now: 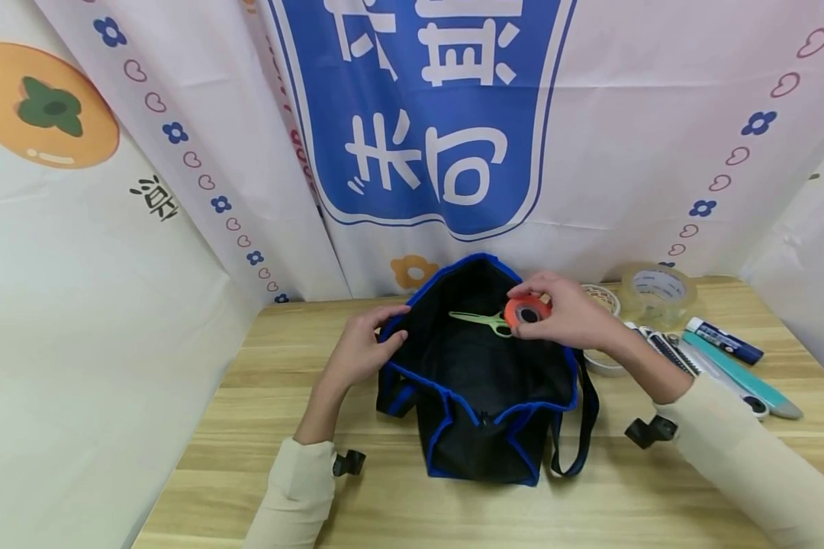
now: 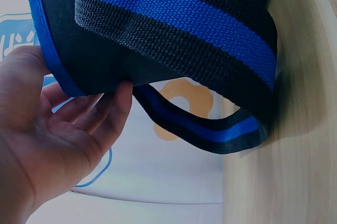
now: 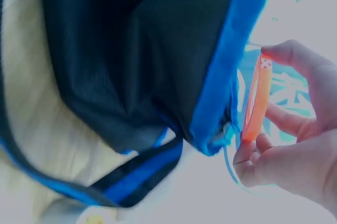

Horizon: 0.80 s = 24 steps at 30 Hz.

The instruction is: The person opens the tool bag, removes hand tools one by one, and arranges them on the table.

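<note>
A black bag point(image 1: 484, 374) with blue edging stands open on the table. At its left rim my left hand point(image 1: 368, 345) grips the edge, thumb on the inside and fingers on the outer face, as the left wrist view point(image 2: 68, 134) also shows. My right hand point(image 1: 570, 314) holds a small orange-red roll of tape point(image 1: 526, 311) above the right side of the bag's opening. In the right wrist view, thumb and fingers pinch the tape roll point(image 3: 258, 98) by its edges. Light-green scissors point(image 1: 482, 319) show inside the bag, their handle end partly behind the tape.
Right of the bag are a wide clear tape roll point(image 1: 659, 293), more tape rolls point(image 1: 603, 364), a dark blue glue stick point(image 1: 724, 340), a teal long tool point(image 1: 745, 374) and other stationery. Bag straps point(image 1: 577, 442) hang at both sides. A printed cloth point(image 1: 611, 191) hangs behind the table point(image 1: 247, 450).
</note>
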Available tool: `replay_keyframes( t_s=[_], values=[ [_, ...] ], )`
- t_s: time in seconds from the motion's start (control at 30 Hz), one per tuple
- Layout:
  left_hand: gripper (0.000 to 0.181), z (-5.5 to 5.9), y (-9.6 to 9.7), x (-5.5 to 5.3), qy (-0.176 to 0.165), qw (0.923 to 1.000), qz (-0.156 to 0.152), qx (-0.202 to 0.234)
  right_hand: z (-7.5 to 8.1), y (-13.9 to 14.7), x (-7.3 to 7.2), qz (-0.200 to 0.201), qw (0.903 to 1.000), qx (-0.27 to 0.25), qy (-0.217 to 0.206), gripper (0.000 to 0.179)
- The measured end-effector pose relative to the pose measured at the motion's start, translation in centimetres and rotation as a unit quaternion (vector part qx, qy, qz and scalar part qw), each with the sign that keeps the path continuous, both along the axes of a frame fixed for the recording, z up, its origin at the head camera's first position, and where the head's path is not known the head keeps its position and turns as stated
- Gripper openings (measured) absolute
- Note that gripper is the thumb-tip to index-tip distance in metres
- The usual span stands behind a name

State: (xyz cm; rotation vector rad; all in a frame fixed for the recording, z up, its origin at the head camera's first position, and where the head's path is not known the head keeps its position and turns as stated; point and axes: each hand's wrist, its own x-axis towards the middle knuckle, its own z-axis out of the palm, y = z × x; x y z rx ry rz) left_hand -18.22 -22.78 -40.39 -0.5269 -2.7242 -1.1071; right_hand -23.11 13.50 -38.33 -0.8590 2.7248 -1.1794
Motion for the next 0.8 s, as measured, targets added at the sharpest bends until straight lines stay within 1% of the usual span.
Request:
replay_keyframes(
  t_s=[0.13, 0.27, 0.37, 0.47, 0.53, 0.7, 0.8],
  values=[
    [0.043, 0.0, 0.0, 0.0, 0.001, 1.0000, -0.001, 0.000, 0.4, 1.7, 0.4, -0.019, 0.9998, -0.004, 0.000, 0.054],
    [0.043, -0.1, 0.0, -0.1, 0.002, 1.0000, 0.000, -0.002, 0.3, 3.3, 0.5, -0.038, 0.9991, -0.002, 0.018, 0.054],
    [0.043, -0.1, -0.1, -0.1, 0.003, 1.0000, 0.000, -0.003, 0.0, 4.5, 0.6, -0.050, 0.9986, -0.004, 0.016, 0.054],
    [0.043, -0.1, 0.0, -0.1, 0.004, 1.0000, -0.001, -0.005, -0.4, 5.9, 0.8, -0.066, 0.9978, 0.003, 0.000, 0.054],
    [0.043, -0.1, 0.0, -0.1, 0.003, 1.0000, -0.001, -0.004, -0.8, 6.9, 1.0, -0.075, 0.9971, 0.009, -0.003, 0.055],
    [0.043, 0.1, 0.0, 0.0, -0.001, 1.0000, 0.000, -0.001, -1.7, 8.7, 1.9, -0.087, 0.9958, 0.023, 0.018, 0.054],
    [0.042, 0.1, 0.0, 0.0, -0.002, 1.0000, 0.001, -0.002, -2.2, 9.7, 2.6, -0.094, 0.9949, 0.031, 0.017, 0.055]
  ],
)
